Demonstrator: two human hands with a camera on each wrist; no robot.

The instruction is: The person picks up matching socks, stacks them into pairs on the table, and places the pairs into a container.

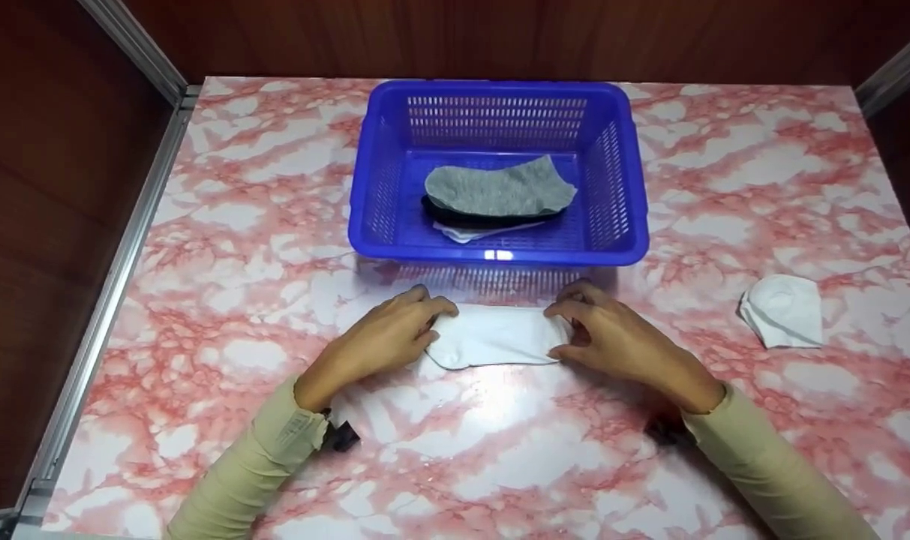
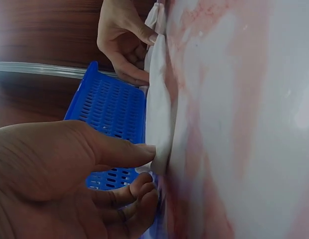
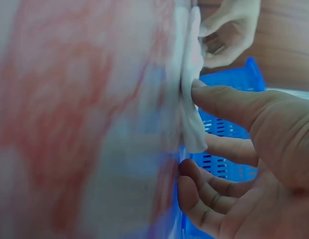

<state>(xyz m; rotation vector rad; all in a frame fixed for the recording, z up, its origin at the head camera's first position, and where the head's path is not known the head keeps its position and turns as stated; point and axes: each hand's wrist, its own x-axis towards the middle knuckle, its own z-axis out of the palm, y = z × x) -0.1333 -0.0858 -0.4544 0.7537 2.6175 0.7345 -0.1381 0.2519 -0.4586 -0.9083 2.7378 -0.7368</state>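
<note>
A white sock lies lengthwise on the marbled tabletop, just in front of the blue basket. At its left end my left hand holds it between thumb and curled fingers. My right hand grips the opposite end, thumb at the near corner and forefinger at the far one. Seen from the left wrist, the sock is a low, soft layer, with the left thumb on its edge. From the right wrist, the right thumb presses on the sock.
Inside the basket a grey sock lies on a black sock, with a white piece under them. A folded white sock lies on the table at the right. Brown panels and metal rails enclose the table.
</note>
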